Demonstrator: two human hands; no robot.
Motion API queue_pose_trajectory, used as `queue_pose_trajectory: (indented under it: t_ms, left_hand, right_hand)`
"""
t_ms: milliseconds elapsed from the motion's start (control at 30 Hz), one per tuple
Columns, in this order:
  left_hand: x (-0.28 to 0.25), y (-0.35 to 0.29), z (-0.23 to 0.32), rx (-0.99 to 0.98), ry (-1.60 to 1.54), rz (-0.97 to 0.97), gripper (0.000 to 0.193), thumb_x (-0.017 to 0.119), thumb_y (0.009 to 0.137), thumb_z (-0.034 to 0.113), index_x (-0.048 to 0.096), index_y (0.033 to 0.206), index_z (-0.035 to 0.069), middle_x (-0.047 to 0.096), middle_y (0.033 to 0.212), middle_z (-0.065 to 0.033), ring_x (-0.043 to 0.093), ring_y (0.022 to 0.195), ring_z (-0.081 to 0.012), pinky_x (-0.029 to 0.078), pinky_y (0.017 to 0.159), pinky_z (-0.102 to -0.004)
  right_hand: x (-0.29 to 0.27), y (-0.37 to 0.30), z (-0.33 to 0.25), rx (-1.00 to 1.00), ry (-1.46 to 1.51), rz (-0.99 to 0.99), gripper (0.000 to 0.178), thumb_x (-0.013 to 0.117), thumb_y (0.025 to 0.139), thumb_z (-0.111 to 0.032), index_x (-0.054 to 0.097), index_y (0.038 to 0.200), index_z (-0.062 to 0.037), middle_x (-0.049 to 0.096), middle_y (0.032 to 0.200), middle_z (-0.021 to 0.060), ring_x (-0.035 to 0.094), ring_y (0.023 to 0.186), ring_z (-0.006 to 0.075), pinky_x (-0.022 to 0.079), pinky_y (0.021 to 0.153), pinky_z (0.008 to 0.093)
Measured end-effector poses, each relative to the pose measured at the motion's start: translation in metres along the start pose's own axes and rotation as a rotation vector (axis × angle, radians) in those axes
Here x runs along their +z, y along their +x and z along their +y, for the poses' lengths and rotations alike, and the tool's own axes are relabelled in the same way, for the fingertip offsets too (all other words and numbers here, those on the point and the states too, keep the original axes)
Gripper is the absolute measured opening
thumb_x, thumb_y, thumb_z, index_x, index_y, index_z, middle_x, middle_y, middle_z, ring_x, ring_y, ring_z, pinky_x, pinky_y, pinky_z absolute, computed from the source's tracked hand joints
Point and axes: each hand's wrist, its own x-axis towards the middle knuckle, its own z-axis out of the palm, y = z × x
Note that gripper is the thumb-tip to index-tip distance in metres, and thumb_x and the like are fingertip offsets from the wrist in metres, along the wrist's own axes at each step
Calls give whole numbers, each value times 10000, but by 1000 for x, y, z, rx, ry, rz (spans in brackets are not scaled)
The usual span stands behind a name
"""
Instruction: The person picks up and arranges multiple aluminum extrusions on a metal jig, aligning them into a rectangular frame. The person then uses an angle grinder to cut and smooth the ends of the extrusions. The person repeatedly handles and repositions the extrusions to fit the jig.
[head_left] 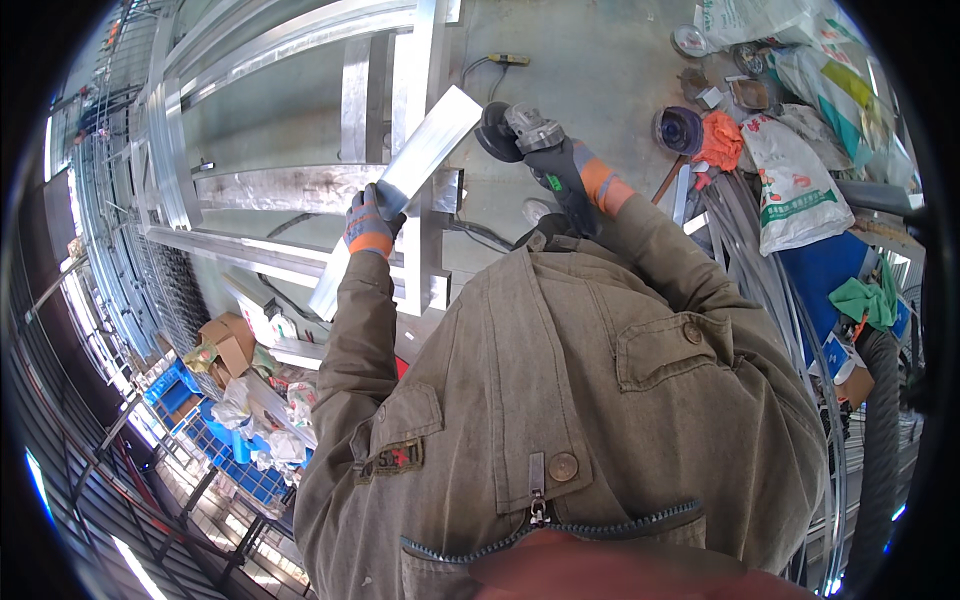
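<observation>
My left hand (370,222), in a grey and orange work glove, is closed around a flat silver metal bar (436,143). The bar slants up to the right across a frame of metal beams (285,190). An angle grinder (535,128) with a dark round disc is gripped in my right hand (568,168), gloved the same way. Its disc is just right of the bar's upper end, with a small gap between them. The grinder's lower body is partly hidden behind my fingers and sleeve.
At the right, white plastic bags (795,185), an orange cloth (718,140) and a dark round container (679,130) sit beside long thin metal strips (745,235). A yellow power strip (508,60) with a cable lies ahead. Lower left are cardboard boxes (228,340).
</observation>
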Motion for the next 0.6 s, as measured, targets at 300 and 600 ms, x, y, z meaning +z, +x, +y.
queue_pose_trajectory:
  t_ms: [300, 600]
  left_hand:
    - [6, 2, -7, -4, -28, 5, 933, 1007, 769, 317, 581, 1578, 127, 613, 1552, -163, 582, 1418, -421, 525, 1170, -503]
    - [-1, 7, -16, -50, -20, -118, 1014, 1020, 754, 324, 542, 1620, 99, 629, 1541, -162, 593, 1422, -407, 523, 1179, -490]
  right_hand:
    - [-10, -8, 2, 46, 170, -35, 343, 861, 952, -292, 776, 1194, -64, 735, 947, 24, 673, 805, 132, 555, 705, 323]
    - [-10, -2, 13, 89, 267, -25, 313, 847, 974, -306, 765, 1169, -75, 739, 919, 33, 691, 786, 150, 577, 706, 345]
